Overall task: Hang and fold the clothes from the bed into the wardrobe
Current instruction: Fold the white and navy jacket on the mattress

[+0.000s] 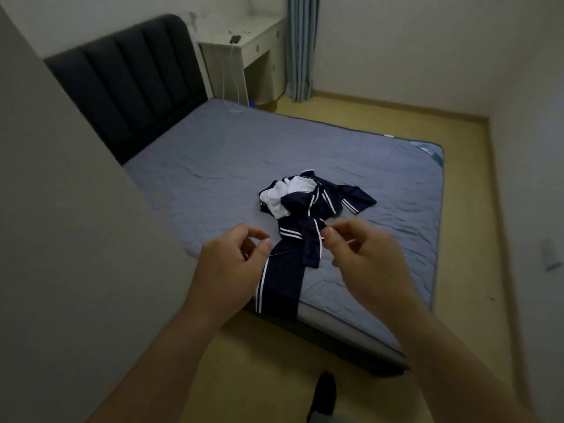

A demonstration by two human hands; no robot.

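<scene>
From where I stand, the wide bed with its grey-blue quilted cover (305, 141) takes up most of the room. A dark padded headboard (131, 87) stands at its far end, and a white table (259, 41) sits beyond that by the curtain.

Near the bed's front edge lies a tangled heap of navy clothes with white stripes and white lining (305, 196). One long striped piece trails over the edge toward the floor. Nothing is folded or hung yet.

Both hands hover above the near end of the heap, apart from each other. The left hand (232, 264) has curled fingers, and its thumb and forefinger pinch a thin pale strand (283, 253) that runs across the dark cloth. The right hand (369, 257) is blurred, its thumb and forefinger meeting. I cannot tell whether it holds the strand's other end.

If the strand is stitched to a garment, pulling it could pucker or tear a seam. Because the pieces are knotted together, lifting one could also drag the hanging piece onto the floor.
</scene>
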